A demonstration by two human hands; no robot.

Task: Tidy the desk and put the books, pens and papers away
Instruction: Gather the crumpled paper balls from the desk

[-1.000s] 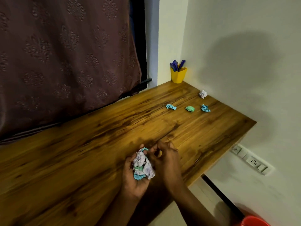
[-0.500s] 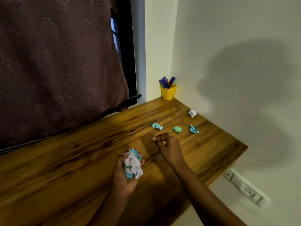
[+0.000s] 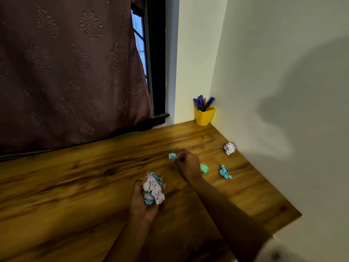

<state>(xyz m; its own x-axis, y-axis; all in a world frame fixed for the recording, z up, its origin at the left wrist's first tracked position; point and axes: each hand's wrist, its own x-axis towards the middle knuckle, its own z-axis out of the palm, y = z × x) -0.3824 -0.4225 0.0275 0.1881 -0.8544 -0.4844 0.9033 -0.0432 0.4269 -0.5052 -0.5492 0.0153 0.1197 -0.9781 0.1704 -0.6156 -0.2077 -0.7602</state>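
Note:
My left hand cups a bunch of crumpled white and blue papers above the wooden desk. My right hand reaches further out, its fingertips pinched on a small blue crumpled paper that lies on the desk. A green paper ball sits just right of that hand, partly hidden by it. Further right lies another blue paper ball, and a white one rests near the wall. A yellow cup with several blue pens stands in the far corner.
A brown patterned curtain hangs along the desk's back edge, with a dark window frame beside it. A pale wall bounds the desk on the right. The desk's front right corner drops off to the floor.
My right hand left the bunch in my left hand and moved forward to the small blue paper, closing its fingertips on it. The camera tilted up.

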